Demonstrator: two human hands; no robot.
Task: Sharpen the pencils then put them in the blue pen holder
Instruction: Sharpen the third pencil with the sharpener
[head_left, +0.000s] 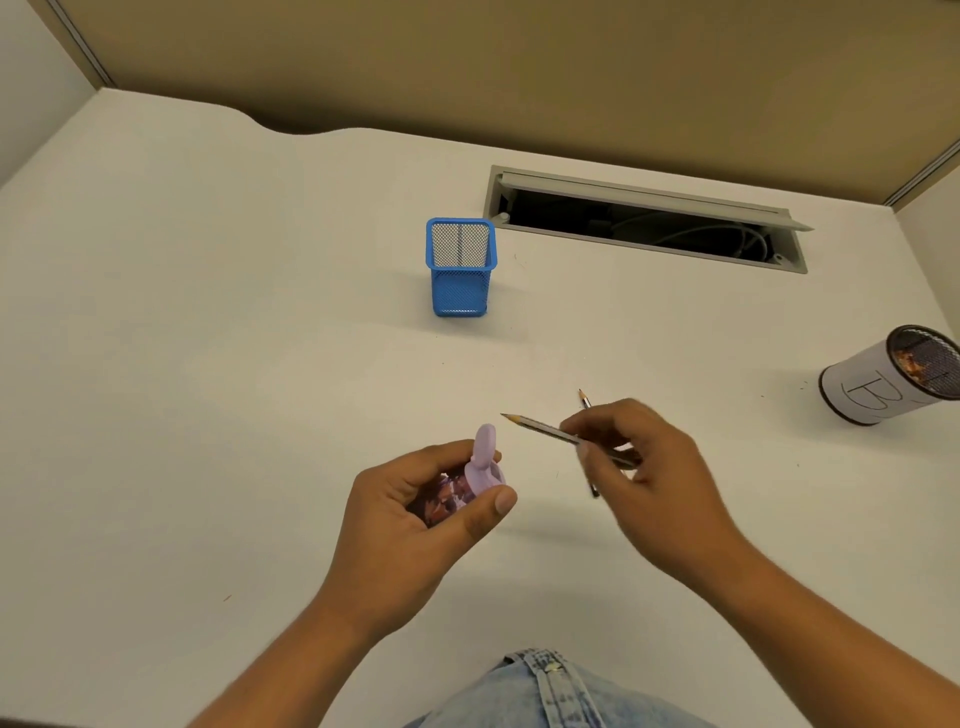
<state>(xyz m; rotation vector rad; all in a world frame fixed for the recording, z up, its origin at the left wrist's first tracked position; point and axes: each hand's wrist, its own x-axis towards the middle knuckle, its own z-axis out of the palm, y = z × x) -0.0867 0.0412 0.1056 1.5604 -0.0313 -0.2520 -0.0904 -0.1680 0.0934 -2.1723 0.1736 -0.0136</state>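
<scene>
The right hand (639, 457) pinches a pencil (540, 428) between thumb and fingers above the white desk (208, 338), its sharpened tip pointing left and slightly away, toward the left hand. A second pencil (585, 401) lies on the desk under that hand, mostly hidden, with its point showing beyond the knuckles and its other end below the fingers. The left hand (415, 509) is curled around a pale purple sharpener (483, 467) whose clear body is full of shavings, its lid flipped up. Farther back, well apart from both hands, the blue pen holder (460, 270) stands upright with one pencil visible inside. At the right edge sits a paper-wrapped mesh cup (883, 384) holding shavings. Behind the holder is an open cable slot (644, 218) in the desk.
</scene>
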